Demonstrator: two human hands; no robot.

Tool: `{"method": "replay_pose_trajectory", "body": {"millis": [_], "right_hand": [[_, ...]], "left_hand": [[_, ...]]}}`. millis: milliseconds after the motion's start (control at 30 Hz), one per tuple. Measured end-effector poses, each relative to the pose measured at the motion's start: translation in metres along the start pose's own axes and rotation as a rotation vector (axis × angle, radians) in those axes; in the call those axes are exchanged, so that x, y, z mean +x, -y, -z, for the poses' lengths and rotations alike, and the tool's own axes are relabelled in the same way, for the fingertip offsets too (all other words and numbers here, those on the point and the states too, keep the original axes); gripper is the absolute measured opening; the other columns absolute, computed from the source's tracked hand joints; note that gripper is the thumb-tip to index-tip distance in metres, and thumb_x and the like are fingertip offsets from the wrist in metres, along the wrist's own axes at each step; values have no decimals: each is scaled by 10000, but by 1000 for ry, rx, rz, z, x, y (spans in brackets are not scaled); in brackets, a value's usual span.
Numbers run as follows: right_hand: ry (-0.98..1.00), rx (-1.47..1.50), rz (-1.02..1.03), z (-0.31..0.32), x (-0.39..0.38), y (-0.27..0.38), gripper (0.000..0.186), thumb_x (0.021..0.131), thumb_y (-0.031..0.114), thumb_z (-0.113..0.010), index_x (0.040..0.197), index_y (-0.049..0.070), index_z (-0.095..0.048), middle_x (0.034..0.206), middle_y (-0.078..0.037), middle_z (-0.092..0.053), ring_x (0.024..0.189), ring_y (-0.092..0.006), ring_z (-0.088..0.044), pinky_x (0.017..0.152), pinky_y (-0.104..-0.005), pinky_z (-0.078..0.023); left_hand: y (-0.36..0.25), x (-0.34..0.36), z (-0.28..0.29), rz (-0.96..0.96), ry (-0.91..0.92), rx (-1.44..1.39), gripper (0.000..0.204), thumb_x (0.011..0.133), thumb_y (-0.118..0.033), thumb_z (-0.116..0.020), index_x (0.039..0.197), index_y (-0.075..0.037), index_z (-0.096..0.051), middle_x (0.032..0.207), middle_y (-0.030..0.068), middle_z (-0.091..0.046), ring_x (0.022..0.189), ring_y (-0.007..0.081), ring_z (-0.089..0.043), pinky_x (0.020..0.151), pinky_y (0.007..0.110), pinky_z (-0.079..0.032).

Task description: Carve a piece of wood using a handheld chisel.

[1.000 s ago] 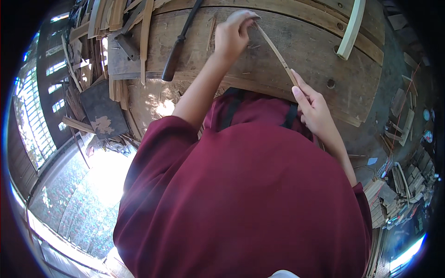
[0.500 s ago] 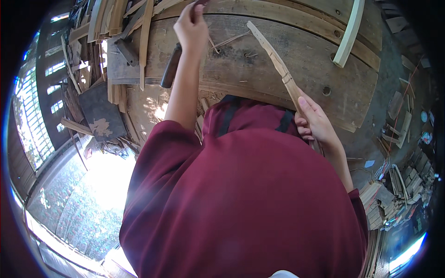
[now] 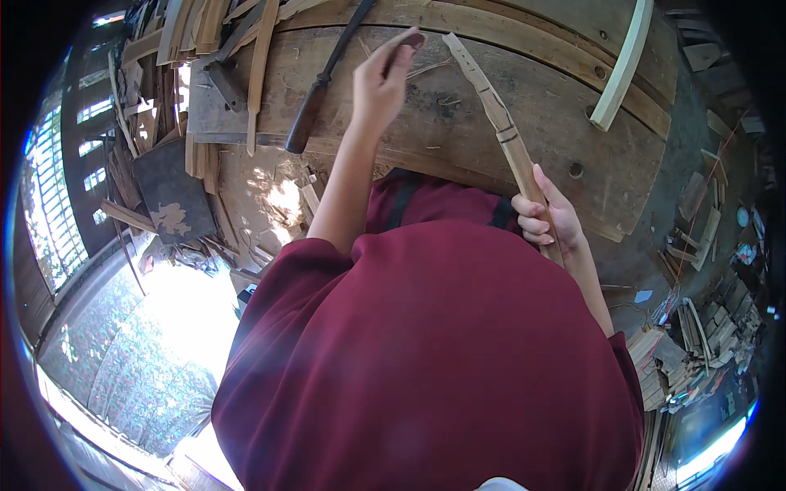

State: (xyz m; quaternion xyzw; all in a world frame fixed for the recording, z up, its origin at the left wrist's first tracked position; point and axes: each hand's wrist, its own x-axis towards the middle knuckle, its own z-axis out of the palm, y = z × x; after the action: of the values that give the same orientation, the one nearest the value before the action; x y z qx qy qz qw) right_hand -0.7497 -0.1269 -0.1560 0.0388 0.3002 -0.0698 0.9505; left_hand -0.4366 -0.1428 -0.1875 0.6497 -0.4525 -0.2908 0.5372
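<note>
My right hand (image 3: 557, 214) is closed round the lower part of a long carved piece of wood (image 3: 498, 114), which slants up and left over the bench. Dark lines cross the wood partway along, and its far end is narrow and rough. My left hand (image 3: 381, 86) pinches a small dark reddish-brown piece that looks like folded sandpaper (image 3: 416, 39). That hand is above the bench, just left of the wood's tip and apart from it. Left of my left hand lies a long dark tool with a wooden handle (image 3: 308, 116), perhaps a file.
The worn wooden workbench (image 3: 458, 135) has round holes in its top. A pale wood strip (image 3: 624, 69) lies at its right side. Several wood offcuts (image 3: 260, 78) and a dark metal piece (image 3: 223, 86) crowd the left end. More scrap wood (image 3: 696, 335) is heaped at the right.
My left hand has moved right and slightly down, toward the carved wood's tip, uncovering more of the dark tool. The carved wood stays in my right hand, shifted only slightly.
</note>
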Motion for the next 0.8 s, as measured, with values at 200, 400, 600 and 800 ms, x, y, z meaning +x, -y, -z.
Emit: {"method": "replay_pose_trajectory", "body": {"millis": [200,400,600,800], "right_hand": [[-98,-124,24,-20,-6,7,505,1040,480,-365,1510,347,-240,642,48,-312,422,-25,-255,313,-147,-245],[-239,-219,41,-31,-10,11,494,1029,487,-398,1486,337,-285,630,59,-301,417,-24,-247,325,-146,-233],[-274,-245,30,-37,-7,12,433,1033,471,-399,1436,321,-356,632,60,-302,419,-22,-236,331,-152,-208],[-259,-243,57,-42,-6,2,445,1036,469,-390,1448,309,-343,623,56,-304,427,-19,-245,337,-148,-211]], "left_hand": [[-7,-5,-51,-434,251,336,299,961,-130,-570,1250,-79,-623,1239,136,-645,1222,307,-573,984,371,-489],[-25,-34,-69,-571,509,206,260,869,-101,-644,1121,-147,-687,1143,59,-678,1099,260,-632,959,401,-502],[0,0,-72,-503,269,278,310,737,6,-586,995,-130,-695,1080,61,-683,1015,268,-659,888,384,-536],[1,-7,-61,-460,468,177,319,761,21,-578,1011,-143,-689,1042,81,-695,1020,260,-666,894,372,-541]]}}
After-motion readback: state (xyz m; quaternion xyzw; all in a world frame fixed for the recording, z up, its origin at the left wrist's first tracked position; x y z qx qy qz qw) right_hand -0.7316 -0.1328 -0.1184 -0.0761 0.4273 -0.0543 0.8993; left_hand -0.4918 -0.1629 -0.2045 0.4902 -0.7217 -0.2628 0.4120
